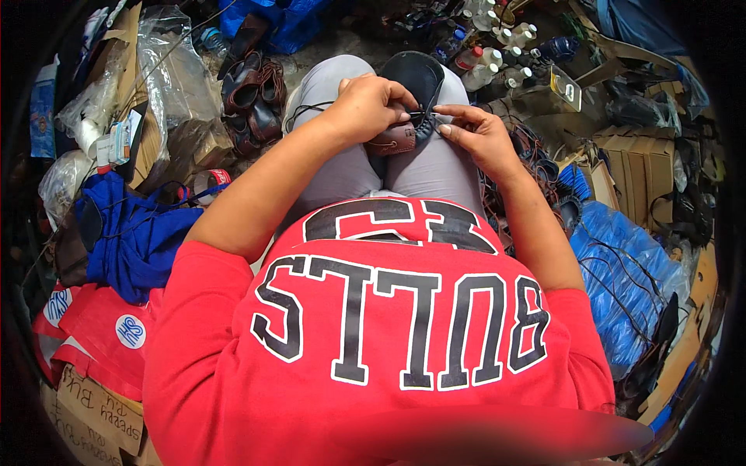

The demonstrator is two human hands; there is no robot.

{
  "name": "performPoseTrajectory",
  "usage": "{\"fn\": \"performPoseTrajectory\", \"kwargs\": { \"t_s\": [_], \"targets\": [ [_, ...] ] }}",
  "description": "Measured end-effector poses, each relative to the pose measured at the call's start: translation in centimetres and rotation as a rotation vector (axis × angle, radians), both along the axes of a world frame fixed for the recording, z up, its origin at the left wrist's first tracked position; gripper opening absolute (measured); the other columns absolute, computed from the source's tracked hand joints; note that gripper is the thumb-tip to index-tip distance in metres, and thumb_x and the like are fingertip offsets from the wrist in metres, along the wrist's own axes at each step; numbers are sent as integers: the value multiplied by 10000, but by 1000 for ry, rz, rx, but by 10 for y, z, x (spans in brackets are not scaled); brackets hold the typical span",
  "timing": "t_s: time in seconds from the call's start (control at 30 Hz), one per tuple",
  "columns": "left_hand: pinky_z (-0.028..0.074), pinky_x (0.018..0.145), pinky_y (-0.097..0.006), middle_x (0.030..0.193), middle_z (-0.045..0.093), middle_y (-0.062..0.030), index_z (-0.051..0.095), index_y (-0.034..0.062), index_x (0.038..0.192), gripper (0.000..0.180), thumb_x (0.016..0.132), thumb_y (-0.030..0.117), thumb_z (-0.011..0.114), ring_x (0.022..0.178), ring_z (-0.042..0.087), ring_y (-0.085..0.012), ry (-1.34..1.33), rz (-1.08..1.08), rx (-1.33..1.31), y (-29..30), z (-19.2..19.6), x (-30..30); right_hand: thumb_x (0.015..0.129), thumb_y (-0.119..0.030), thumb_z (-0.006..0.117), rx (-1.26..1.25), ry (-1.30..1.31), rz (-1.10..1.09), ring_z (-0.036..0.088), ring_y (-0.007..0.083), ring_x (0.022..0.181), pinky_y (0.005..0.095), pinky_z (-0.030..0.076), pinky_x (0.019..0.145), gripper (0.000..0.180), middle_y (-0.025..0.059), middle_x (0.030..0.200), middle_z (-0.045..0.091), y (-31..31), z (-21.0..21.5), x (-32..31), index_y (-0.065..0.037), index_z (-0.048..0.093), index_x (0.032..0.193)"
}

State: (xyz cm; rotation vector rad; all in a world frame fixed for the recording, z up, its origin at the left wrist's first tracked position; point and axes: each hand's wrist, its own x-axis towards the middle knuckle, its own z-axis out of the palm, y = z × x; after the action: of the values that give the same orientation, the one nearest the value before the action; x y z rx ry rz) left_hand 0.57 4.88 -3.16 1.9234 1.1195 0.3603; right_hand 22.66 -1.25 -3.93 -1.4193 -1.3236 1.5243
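Observation:
A brown leather shoe with a dark inside lies across my grey-trousered knees. My left hand is closed at its upper edge, thumb and fingertips pinching a thin dark shoelace at the eyelets. On the shoe's other side, my right hand has its index finger and thumb close together at the lace; the bit between them is very small. A loose lace end loops out to the left behind my left wrist. My fingers hide part of the shoe's edge.
Several finished-looking brown shoes stand in a pile on the left. Small bottles crowd the far right. Cardboard boxes and a blue plastic bag are at the right; blue cloth and clear plastic lie left.

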Motion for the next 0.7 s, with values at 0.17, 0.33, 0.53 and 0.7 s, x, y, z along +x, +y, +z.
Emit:
{"fn": "performPoseTrajectory", "kwargs": {
  "t_s": [0.17, 0.33, 0.53, 0.7],
  "targets": [
    [471, 661, -268, 739, 670, -28, 695, 101, 914, 165, 756, 136, 728, 679, 616, -117, 10, 38, -65, 2, -3, 11, 800, -38, 693, 22, 41, -56, 495, 41, 675, 175, 401, 605, 244, -23, 767, 589, 2, -4, -5, -50, 672, 1043],
    [359, 839, -387, 759, 689, -5, 705, 139, 848, 188, 706, 254, 752, 748, 638, -155, -53, 21, -149, 12, -19, 17, 794, -54, 704, -25, 162, -115, 538, 51, 698, 187, 435, 628, 135, 11, 808, 629, 13, -3, -10, -14, 671, 918],
    [469, 651, -245, 711, 639, -40, 673, 34, 810, 127, 725, 89, 751, 680, 594, -111, -44, -40, 389, 12, -14, 14, 774, -94, 728, 4, -20, 7, 539, 57, 684, 199, 436, 622, 108, 5, 793, 627, 27, 0, -1, -15, 657, 795],
    [440, 631, -271, 687, 571, -30, 670, 31, 816, 108, 764, 110, 722, 707, 563, -121, -105, 19, -249, 17, -8, -6, 770, -168, 725, -82, 31, -13, 488, 109, 839, 253, 390, 734, 205, 15, 823, 492, 16, -10, 29, -21, 616, 861]
  ]
}}
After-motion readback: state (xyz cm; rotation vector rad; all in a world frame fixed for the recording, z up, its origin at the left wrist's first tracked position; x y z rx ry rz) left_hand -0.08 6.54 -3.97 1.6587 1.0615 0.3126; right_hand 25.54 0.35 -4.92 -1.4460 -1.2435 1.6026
